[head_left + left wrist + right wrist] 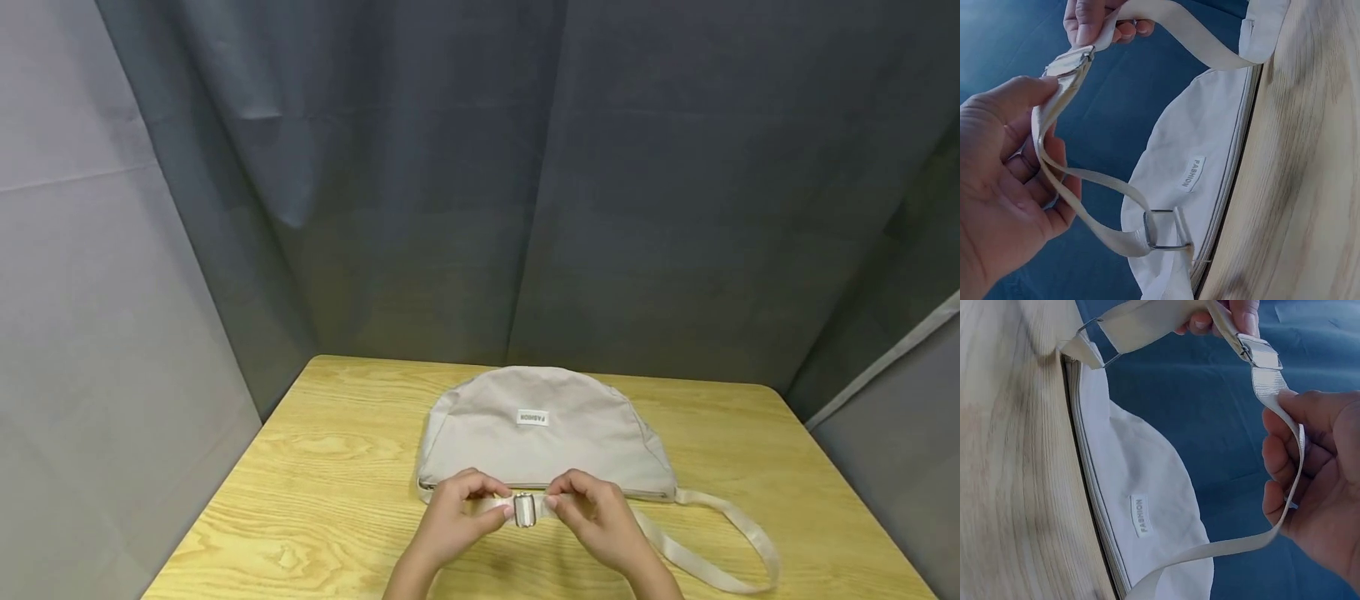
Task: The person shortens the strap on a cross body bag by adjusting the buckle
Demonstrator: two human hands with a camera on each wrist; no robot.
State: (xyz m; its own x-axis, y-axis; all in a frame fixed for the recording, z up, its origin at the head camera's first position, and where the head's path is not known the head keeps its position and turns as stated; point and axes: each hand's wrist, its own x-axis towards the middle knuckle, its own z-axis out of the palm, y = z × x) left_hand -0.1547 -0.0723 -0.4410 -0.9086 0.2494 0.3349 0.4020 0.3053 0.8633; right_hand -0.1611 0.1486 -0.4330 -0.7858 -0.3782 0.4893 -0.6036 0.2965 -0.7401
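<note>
A pale beige bag (480,433) with a white FASHION label (532,417) lies on the table, its zipper edge towards me. Just in front of it, my left hand (457,515) pinches the bag's strap left of a metal slide buckle (525,510). On the buckle's other side my right hand (600,517) pinches the strap between thumb and fingers. In the left wrist view, the doubled strap (1104,234) runs from my left hand to a rectangular metal ring (1169,247) by the bag's end. The single strap (1235,547) leaves my right hand in the right wrist view.
The wooden table (315,467) carries the bag. A loop of strap (757,542) curves out to the right of the bag. Dark curtains (450,208) hang behind the table, and a light grey cloth (112,333) hangs at the left.
</note>
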